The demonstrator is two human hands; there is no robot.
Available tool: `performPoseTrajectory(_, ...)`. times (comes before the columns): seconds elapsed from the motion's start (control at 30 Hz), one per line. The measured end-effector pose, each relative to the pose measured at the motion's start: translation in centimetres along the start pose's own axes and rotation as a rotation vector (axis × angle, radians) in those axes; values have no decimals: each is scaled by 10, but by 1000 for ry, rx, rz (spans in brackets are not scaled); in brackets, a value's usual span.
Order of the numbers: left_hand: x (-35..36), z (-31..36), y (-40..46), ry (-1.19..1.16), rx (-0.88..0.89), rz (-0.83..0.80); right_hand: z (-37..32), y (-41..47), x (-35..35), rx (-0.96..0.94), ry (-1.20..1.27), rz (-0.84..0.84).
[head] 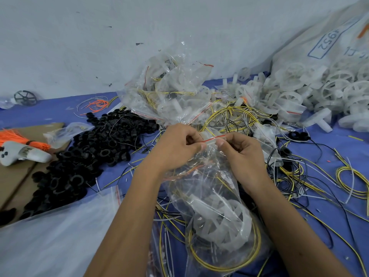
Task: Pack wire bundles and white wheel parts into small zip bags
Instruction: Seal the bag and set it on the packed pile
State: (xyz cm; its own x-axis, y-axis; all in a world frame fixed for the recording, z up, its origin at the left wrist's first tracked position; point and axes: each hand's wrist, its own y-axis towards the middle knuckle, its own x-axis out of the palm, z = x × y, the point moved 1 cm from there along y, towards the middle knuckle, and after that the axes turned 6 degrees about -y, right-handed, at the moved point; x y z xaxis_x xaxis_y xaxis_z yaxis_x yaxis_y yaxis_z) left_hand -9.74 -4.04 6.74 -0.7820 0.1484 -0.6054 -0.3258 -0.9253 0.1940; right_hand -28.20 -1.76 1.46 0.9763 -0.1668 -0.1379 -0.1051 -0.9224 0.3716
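The zip bag (215,206), already loaded with a white wheel part (217,216) and yellow wire bundle (225,258), hangs near you over the bench (339,226). Your left hand (175,144) and right hand (241,152) each pinch its red-lined mouth, apparently to press it closed. Filled bags (169,90) pile beyond.

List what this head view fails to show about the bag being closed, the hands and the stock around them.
- Zip bag: whether its red-lined strip is sealed; left hand and right hand pinch it, fingertips covering the ends.
- Wheel and wire count inside: crumpled, glaring plastic blurs them.
- White sack: print cut off by the right edge.
- Black rings: pile runs off the left edge.
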Motion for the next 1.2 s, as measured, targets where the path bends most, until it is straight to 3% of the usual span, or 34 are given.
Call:
performPoseTrajectory(0.4, -3, -3, -2, 31, 0, -48, 1, 1, -1, 35, 13, 57)
performPoseTrajectory(1.2, -17, -15, -8, -192, -66, -10, -3, 2, -5, 95, 80, 132)
